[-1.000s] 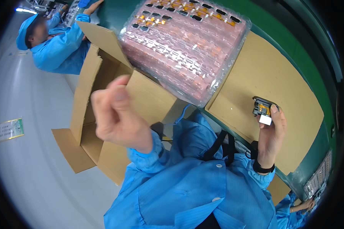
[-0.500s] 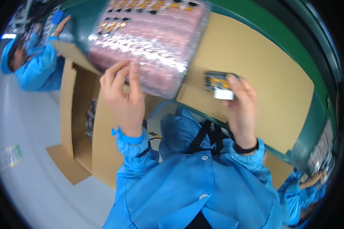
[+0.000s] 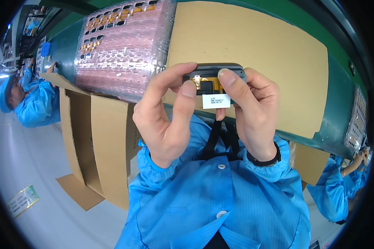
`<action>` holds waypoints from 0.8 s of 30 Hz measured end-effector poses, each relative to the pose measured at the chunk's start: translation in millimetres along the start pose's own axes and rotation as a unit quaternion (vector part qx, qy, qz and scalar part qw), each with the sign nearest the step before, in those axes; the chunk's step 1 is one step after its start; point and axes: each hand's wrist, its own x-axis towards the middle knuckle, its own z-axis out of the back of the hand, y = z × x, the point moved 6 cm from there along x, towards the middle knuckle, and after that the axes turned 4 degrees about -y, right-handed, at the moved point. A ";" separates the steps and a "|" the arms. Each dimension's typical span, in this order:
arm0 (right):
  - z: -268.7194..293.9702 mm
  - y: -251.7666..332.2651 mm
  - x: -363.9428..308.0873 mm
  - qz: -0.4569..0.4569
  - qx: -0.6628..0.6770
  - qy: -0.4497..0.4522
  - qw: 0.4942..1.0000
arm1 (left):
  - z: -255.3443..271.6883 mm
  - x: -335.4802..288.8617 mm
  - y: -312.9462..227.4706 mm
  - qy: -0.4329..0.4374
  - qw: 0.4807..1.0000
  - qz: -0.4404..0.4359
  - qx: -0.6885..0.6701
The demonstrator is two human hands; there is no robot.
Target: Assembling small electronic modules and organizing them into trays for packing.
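Note:
Between both hands, above the cardboard sheet, is a small dark electronic device [image 3: 207,86] with a rounded casing. Orange flex circuit and black parts show on its exposed face. A white printed label [image 3: 216,101] hangs from its lower edge. My left hand [image 3: 164,116] pinches the device's left end between thumb and fingers. At the other end my right hand [image 3: 255,110] grips it, with the thumb pressed on the orange area. The right fingers are partly hidden behind the casing.
A flat cardboard sheet [image 3: 286,62] covers the green bench [image 3: 340,95]. To its left lies a see-through plastic tray [image 3: 116,62] with rows of small orange-and-black parts over pink. An open cardboard box [image 3: 110,145] stands lower left. Co-workers in blue [image 3: 37,99] sit at both sides.
My left hand has left the tray's near edge and moved right to take hold of the device. The right hand has brought the device left. The view has shifted, so the tray appears further left.

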 end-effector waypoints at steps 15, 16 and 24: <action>56.3 13.0 -42.7 0.038 -0.015 -0.044 0.998 | -52.7 -45.1 -10.1 0.062 0.985 0.090 -0.137; 57.2 13.8 -42.8 0.047 -0.004 -0.042 0.998 | -54.2 -45.2 -8.1 0.063 0.984 0.092 -0.136; 62.0 20.1 -38.4 0.091 -0.022 -0.038 0.995 | -63.3 -42.4 -5.7 0.053 0.982 0.079 -0.162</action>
